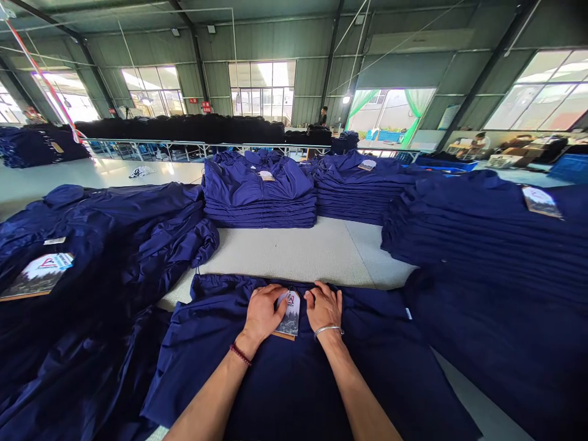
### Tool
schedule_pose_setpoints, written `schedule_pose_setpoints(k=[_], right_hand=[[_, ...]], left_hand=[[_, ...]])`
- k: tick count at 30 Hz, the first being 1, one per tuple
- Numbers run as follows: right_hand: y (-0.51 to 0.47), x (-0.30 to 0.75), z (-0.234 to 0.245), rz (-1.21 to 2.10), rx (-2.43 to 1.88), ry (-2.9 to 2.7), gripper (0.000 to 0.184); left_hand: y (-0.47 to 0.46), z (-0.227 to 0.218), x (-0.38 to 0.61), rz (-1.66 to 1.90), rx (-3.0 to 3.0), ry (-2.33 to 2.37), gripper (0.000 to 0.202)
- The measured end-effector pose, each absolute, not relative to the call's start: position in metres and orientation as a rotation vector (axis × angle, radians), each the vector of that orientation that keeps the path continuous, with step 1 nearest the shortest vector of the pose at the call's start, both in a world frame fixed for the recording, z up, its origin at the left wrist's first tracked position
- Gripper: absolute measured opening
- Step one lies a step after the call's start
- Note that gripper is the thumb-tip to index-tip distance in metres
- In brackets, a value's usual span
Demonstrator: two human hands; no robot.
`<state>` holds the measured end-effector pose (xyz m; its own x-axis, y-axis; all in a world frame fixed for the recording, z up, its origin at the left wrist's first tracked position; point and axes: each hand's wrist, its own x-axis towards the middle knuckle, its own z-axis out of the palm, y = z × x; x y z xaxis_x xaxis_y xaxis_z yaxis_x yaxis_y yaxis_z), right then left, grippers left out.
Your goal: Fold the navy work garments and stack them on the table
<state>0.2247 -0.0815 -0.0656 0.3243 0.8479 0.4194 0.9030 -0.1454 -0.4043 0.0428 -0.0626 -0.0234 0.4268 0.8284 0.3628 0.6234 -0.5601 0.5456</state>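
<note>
A navy garment [367,367] lies spread in front of me, its gathered upper edge facing away. My left hand [265,311] rests on it near that edge, fingers stretched out and thumb over the side of a hang tag [289,318]. The tag is printed with a red-and-black logo above a grey forest picture. Just right of the tag, my right hand [325,308] lies on the cloth with its fingers apart, fingertips at the upper edge. A beaded bracelet is on my left wrist, a silver bangle on my right.
Loose navy garments [92,245] with a tag are heaped at left. Folded stacks stand behind, a middle one [260,196] and another [358,190], plus a large stack [468,220] at right. Pale tabletop [285,254] shows between. Farther off are dark piles [184,128] and people.
</note>
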Motion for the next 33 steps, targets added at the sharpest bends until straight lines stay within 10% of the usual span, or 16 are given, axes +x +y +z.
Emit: schedule_pose_setpoints(k=[33], right_hand=[[-0.161,0.246,-0.013,-0.231,-2.009,-1.726,0.022]], left_hand=[[-0.095,-0.003,0.031,0.727,2.474,1.488,0.029]])
